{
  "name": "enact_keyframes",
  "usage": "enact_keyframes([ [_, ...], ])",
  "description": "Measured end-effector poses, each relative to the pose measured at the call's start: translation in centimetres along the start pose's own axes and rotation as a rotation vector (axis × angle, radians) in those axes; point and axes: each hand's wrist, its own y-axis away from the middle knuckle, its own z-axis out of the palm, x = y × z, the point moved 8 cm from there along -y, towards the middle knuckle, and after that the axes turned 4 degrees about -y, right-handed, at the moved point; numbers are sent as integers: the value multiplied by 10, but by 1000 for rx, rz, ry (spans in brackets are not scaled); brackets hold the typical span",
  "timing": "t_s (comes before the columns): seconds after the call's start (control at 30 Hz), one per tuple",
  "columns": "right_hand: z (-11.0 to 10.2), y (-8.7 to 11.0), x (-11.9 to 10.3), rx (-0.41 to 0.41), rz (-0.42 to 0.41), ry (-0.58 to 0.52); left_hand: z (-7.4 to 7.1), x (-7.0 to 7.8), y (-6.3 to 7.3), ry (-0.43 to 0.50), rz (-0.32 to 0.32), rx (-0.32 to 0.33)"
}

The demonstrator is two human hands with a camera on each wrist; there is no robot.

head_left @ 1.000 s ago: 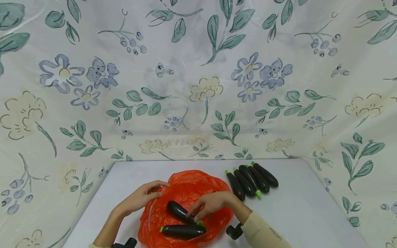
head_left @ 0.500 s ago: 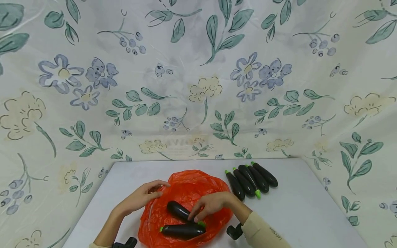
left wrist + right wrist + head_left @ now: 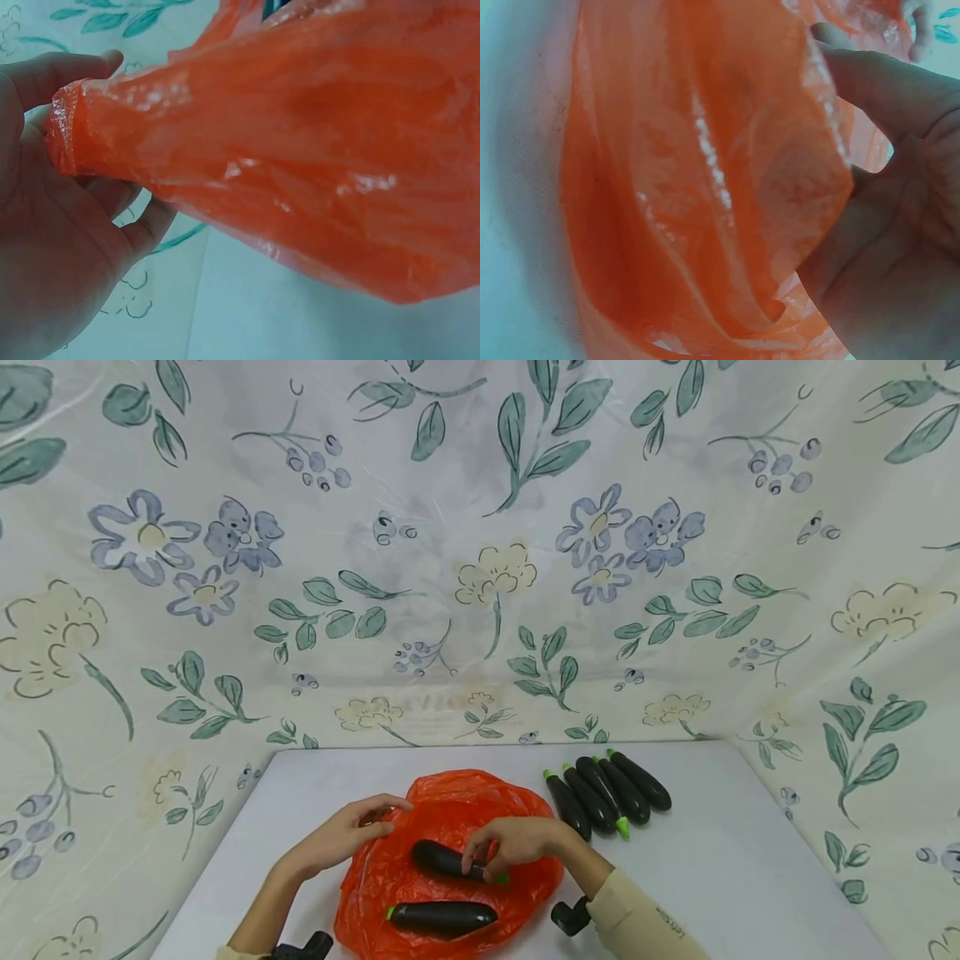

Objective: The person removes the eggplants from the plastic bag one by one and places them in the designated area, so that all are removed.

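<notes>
A red plastic bag [image 3: 480, 787] lies spread open on the table. Two glossy dark eggplants are inside it. My right hand [image 3: 517, 841] reaches in and pinches the farther eggplant [image 3: 435, 857] near its green stem end. Closer to me, the other eggplant [image 3: 444, 918] lies crosswise, stem end to the left. My left hand [image 3: 341, 839] is at the bag's left rim, fingers relaxed and thumb apart. In the left wrist view, a bag edge [image 3: 112, 127] lies between its thumb and fingers. The bag hides the right fingertips in the right wrist view.
Several more eggplants [image 3: 642, 781] lie side by side at the back right of the white table [image 3: 720, 860]. Behind and beside the table hangs a floral-patterned cloth [image 3: 420, 560]. A black device [image 3: 572, 917] is at my right wrist.
The farther eggplant, pinched by my right hand, has shifted a little right and away from the nearer one, leaving a gap between them. My left hand has stayed in place.
</notes>
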Motion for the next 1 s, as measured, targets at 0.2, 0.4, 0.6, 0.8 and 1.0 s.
enact_keyframes([
  [0.2,-1,1,-1,-2,-17,-16,-1,1,0,4,4,-2],
  [0.4,-3,1,0,7,-14,-30,0,1,1,9,-5,1],
  [0.6,-7,2,1,26,-24,-26,0,2,2,9,-5,5],
  [0.8,-12,6,0,49,-23,-41,0,1,2,16,-15,8],
  [1.0,-15,10,-4,57,-34,-31,0,2,2,17,-20,9],
])
